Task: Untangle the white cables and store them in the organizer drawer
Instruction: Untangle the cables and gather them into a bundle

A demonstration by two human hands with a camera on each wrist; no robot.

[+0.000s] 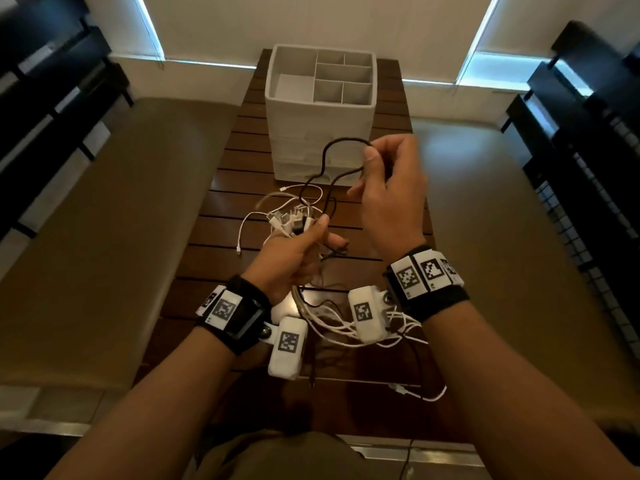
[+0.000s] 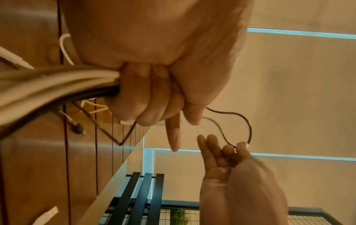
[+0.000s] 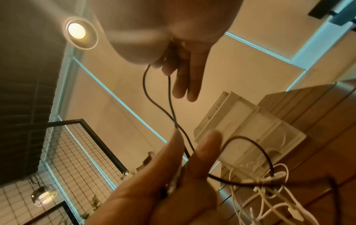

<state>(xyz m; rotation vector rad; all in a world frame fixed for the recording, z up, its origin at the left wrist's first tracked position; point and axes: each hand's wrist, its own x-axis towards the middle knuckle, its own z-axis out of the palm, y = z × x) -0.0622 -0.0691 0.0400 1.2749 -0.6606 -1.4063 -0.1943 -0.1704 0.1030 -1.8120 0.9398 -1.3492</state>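
My left hand grips a bundle of white cables above the wooden table; their plugs stick up past the thumb and the rest hangs in loops under my wrists. In the left wrist view the fingers are curled round the white cables, with the index finger straight. My right hand is raised and pinches a loop of black cable between thumb and forefinger; the black cable runs down into the bundle. The white organizer stands behind, its front drawers shut.
The slatted wooden table is narrow, with tan cushioned benches on both sides. A loose white cable end lies near the table's front edge. The organizer's top has several open compartments. Dark racks flank the room.
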